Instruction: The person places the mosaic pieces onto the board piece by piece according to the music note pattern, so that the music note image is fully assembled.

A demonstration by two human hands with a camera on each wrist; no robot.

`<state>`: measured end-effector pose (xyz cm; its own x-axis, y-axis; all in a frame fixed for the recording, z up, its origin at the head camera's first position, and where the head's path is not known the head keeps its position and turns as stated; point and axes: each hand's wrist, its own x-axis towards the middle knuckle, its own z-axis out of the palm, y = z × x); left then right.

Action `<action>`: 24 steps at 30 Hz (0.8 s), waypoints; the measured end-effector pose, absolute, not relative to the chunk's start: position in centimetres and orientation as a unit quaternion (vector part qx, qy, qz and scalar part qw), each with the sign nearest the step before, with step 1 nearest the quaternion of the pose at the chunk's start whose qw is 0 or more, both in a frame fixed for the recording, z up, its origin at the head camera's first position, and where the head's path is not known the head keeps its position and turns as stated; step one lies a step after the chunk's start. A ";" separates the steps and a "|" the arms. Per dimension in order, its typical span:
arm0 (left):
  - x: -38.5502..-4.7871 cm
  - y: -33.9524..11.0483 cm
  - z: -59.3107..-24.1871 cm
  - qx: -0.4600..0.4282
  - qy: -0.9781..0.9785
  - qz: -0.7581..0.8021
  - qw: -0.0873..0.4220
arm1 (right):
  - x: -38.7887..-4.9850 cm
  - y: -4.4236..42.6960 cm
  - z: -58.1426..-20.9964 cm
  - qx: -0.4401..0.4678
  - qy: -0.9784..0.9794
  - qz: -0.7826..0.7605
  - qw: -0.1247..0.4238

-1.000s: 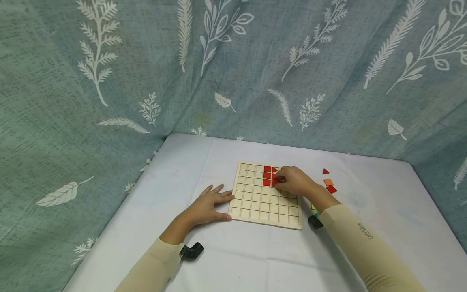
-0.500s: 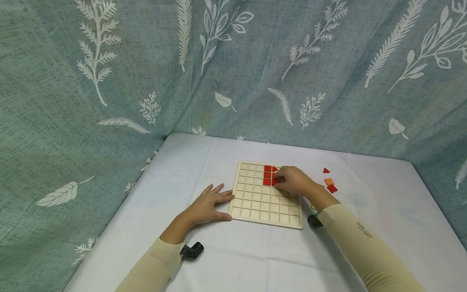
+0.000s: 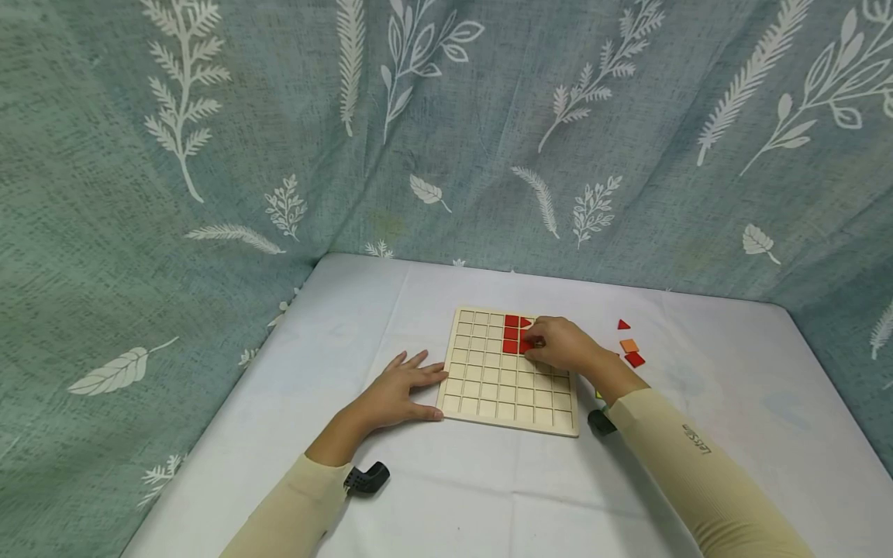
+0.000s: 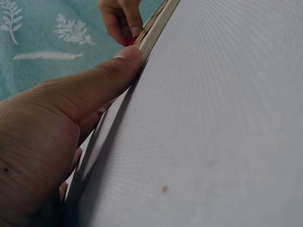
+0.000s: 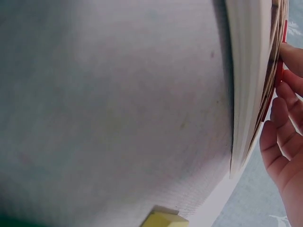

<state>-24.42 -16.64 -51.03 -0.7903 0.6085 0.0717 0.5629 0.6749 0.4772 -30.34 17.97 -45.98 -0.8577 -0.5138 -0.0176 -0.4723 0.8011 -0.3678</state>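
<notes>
In my head view the right hand (image 3: 561, 343) hides the far right cells of the wooden grid board (image 3: 488, 387) and part of the red tile (image 3: 525, 348) it pinches. The right forearm (image 3: 619, 381) leaves me only a sliver of a yellow piece (image 3: 598, 394), shape unclear. My right wrist view crops a yellow block (image 5: 165, 220). My left wrist view cuts off the left hand (image 4: 47, 132), its fingers beyond the thumb mostly hidden; a brown speck (image 4: 164, 189) is too small to identify.

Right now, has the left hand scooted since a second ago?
No, the left hand rests at the same spot beside the wooden board's left edge.
</notes>
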 end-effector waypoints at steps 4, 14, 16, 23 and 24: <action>-24.5 -16.6 -51.0 0.323 0.915 0.239 0.046 | -30.3 18.0 -46.0 -0.259 0.948 -0.177 0.061; -24.6 -16.6 -50.9 0.317 0.917 0.239 0.047 | -30.5 18.0 -45.9 -0.263 0.945 -0.186 0.063; -24.7 -16.6 -50.9 0.316 0.917 0.239 0.048 | -30.5 18.0 -45.8 -0.263 0.945 -0.185 0.062; -24.4 -16.6 -50.9 0.317 0.914 0.249 0.052 | -29.9 20.0 -45.7 -0.252 0.947 -0.191 0.055; -24.4 -16.6 -50.8 0.315 0.914 0.249 0.054 | -29.8 20.6 -45.6 -0.245 0.948 -0.194 0.057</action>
